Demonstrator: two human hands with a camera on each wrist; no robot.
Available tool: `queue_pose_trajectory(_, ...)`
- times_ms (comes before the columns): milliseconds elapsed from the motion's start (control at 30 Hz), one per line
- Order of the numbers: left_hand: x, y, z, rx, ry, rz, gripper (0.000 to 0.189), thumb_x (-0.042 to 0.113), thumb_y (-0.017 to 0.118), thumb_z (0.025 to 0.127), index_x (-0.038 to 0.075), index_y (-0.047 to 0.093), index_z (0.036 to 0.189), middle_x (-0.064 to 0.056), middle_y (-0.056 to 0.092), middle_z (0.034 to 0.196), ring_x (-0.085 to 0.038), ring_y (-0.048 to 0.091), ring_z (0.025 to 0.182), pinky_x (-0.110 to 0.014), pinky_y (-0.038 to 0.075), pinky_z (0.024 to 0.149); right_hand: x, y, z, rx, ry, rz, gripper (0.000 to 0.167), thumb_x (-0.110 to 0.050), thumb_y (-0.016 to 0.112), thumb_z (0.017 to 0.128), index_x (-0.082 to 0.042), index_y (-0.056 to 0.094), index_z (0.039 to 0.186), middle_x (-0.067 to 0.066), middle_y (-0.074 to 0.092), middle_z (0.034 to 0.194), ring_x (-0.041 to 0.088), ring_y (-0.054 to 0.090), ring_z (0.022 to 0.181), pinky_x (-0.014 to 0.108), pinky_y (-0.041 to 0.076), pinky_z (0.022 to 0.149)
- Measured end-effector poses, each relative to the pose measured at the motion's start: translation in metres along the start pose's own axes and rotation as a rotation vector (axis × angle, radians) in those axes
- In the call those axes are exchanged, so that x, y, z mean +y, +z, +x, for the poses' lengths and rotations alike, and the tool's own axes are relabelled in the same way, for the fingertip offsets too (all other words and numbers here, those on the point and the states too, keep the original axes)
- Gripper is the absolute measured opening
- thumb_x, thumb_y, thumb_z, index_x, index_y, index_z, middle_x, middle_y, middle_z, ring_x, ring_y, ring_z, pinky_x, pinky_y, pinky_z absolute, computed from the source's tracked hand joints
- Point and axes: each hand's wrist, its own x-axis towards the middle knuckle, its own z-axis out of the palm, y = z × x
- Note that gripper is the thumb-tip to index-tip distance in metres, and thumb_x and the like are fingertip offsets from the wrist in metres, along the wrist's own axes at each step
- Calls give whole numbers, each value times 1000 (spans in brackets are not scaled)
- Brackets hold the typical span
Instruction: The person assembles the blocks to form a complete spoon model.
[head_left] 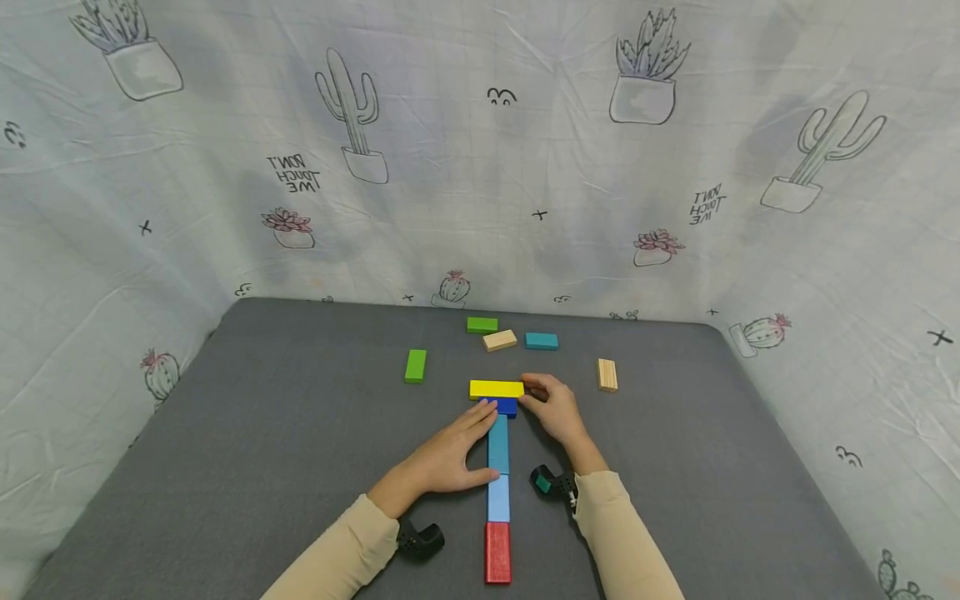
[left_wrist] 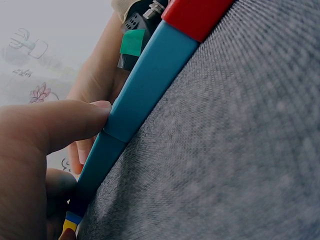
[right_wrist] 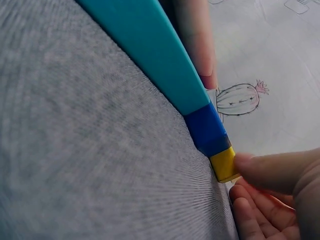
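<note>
A row of wooden blocks lies end to end on the grey table: a red block point(head_left: 497, 553), a light blue block point(head_left: 498, 498), a teal block point(head_left: 498, 444) and a dark blue block point(head_left: 507, 407). Across the far end sits a yellow block point(head_left: 496, 389), forming a T. My left hand point(head_left: 455, 454) lies over the row from the left, straight fingertips on the dark blue block and thumb touching near the teal and light blue joint. My right hand point(head_left: 557, 412) pinches the yellow block's right end between thumb point(right_wrist: 265, 170) and fingers.
Beyond the row lie two green blocks point(head_left: 482, 325), two plain wood blocks point(head_left: 607, 376) and another teal block point(head_left: 541, 341). A white cloth point(head_left: 480, 167) printed with cacti hangs behind and beside the table. Black wrist cameras point(head_left: 422, 541) sit close to the tabletop.
</note>
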Motion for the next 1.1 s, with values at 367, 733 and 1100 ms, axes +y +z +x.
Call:
queue_pose_trajectory(367,0,0,0,-15,-24,-2,87,56,57,87,6,24,151,-2,14,160,-18,10,148,-44,25,116,2,-4,2,-6,-2,109,41,-11,69,87,1,59,125,18,60,125,31,57,115,44,46,99)
queue_pose_trajectory(733,0,1,0,-22,-39,5,88,57,56,87,7,23,151,-1,13,160,-18,9,148,-45,25,116,3,-35,3,72,66,158,46,-15,68,88,-1,54,131,20,56,131,34,53,122,45,43,103)
queue_pose_trajectory(1100,0,1,-1,3,0,18,87,55,57,87,4,25,150,-5,16,159,-23,13,147,-48,28,114,13,-66,3,135,51,199,48,-13,68,88,2,52,131,21,52,134,33,50,125,36,43,103)
